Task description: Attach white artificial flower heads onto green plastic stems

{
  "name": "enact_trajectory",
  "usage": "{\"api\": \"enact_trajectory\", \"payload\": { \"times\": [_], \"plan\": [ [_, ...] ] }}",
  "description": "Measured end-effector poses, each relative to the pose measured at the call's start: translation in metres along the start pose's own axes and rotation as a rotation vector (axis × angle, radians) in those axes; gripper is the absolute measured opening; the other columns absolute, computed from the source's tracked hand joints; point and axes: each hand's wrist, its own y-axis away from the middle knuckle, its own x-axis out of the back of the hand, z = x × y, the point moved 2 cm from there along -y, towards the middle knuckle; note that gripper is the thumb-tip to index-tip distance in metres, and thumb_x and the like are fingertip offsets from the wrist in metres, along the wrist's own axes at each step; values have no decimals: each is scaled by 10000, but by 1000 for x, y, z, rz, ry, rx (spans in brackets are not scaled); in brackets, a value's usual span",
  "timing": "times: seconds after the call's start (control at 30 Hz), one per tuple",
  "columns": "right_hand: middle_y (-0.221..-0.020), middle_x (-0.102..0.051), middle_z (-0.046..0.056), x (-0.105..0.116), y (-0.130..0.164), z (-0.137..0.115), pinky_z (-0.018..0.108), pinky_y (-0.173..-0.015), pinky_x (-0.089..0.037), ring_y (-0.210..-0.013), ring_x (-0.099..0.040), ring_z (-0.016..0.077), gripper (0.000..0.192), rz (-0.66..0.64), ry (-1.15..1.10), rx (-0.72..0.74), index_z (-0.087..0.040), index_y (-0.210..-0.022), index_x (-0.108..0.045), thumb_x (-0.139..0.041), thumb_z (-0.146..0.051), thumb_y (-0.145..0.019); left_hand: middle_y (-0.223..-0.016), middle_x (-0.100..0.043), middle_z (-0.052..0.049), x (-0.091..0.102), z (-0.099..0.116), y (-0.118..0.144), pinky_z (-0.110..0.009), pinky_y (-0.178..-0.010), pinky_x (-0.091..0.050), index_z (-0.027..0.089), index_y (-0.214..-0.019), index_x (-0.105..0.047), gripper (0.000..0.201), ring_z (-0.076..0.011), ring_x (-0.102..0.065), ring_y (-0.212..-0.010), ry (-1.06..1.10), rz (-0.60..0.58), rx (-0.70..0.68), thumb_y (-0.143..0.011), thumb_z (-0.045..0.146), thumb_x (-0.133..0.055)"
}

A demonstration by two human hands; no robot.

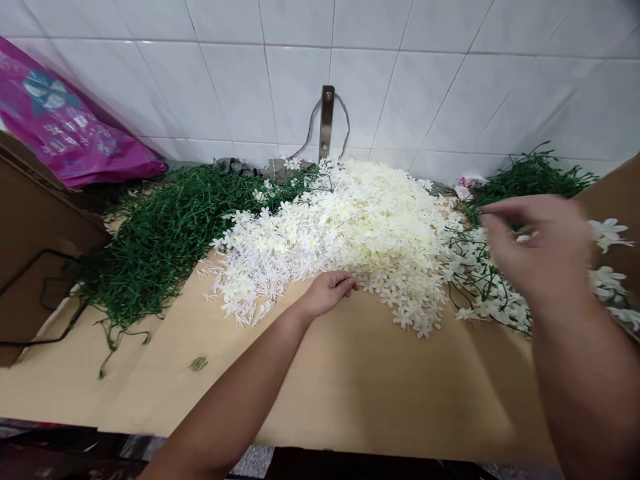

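A big heap of small white plastic flowers (350, 227) lies in the middle of a wooden table (350, 387). My left hand (327, 292) rests at the heap's near edge, fingers curled and touching the flowers. My right hand (535, 247) is raised and blurred at the right, over green stems with white flowers fitted on them (493, 293); its fingertips look pinched, and I cannot see whether they hold anything. A pile of bare green plastic stems (160, 233) lies at the left.
More green stems (530, 175) lie at the back right by the white tiled wall. A purple plastic bag (65, 127) leans at the back left over a brown cardboard box (35, 227). A metal bracket (327, 120) is fixed to the wall.
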Motion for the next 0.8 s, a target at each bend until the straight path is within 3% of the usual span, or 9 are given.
{"api": "enact_trajectory", "payload": {
  "times": [0.1,0.2,0.3,0.4,0.47,0.57,0.8],
  "plan": [
    [-942,-706,149,-68,-16,-85,463,-892,-483,-933,-626,258,157,-347,-310,52,-156,-887,-697,-544,-186,-871,-674,-541,-5,0,-1,0,-257,-657,-381,143,-802,-649,349,-132,-495,-665,-5,-8,-4,-881,432,-471],
    [-1137,-675,144,-130,-40,-141,429,-926,-479,-1065,-588,260,207,-467,-323,69,-139,-1023,-694,-536,-161,-890,-680,-532,-6,1,-3,-1,-252,-655,-379,131,-825,-647,374,-127,-490,-666,24,-20,8,-881,451,-463],
    [-1320,-562,172,-182,-61,-168,422,-994,-419,-1234,-459,298,317,-611,-35,191,-104,-1148,-643,-478,-71,-880,-690,-536,-7,2,-4,-1,-246,-649,-381,129,-836,-650,392,-126,-492,-667,32,-35,9,-874,474,-469],
    [-1292,-545,224,-212,-71,-174,471,-972,-408,-1229,-429,360,335,-665,138,134,-73,-1153,-638,-512,-64,-842,-687,-535,-7,4,-3,-1,-243,-640,-378,130,-832,-655,387,-125,-489,-661,11,-49,-10,-881,460,-460],
    [-1250,-562,235,-218,-71,-173,478,-943,-419,-1200,-446,375,293,-676,147,107,-74,-1116,-658,-531,-111,-855,-682,-535,-8,4,-3,-1,-243,-636,-375,131,-823,-657,371,-125,-486,-656,-21,-53,-26,-891,429,-447],
    [-1196,-599,201,-208,-72,-169,449,-929,-429,-1183,-468,350,252,-665,138,113,-113,-1067,-681,-500,-174,-903,-675,-538,-5,5,-3,-2,-243,-632,-370,135,-817,-662,354,-124,-486,-651,-72,-56,-38,-904,391,-432],
    [-937,-669,126,-143,-81,-150,382,-848,-443,-948,-597,258,262,-404,-93,143,-137,-813,-686,-466,-198,-940,-681,-536,1,4,-5,-3,-240,-633,-370,129,-825,-651,307,-115,-486,-657,6,-33,-7,-898,369,-473]
  ]
}}
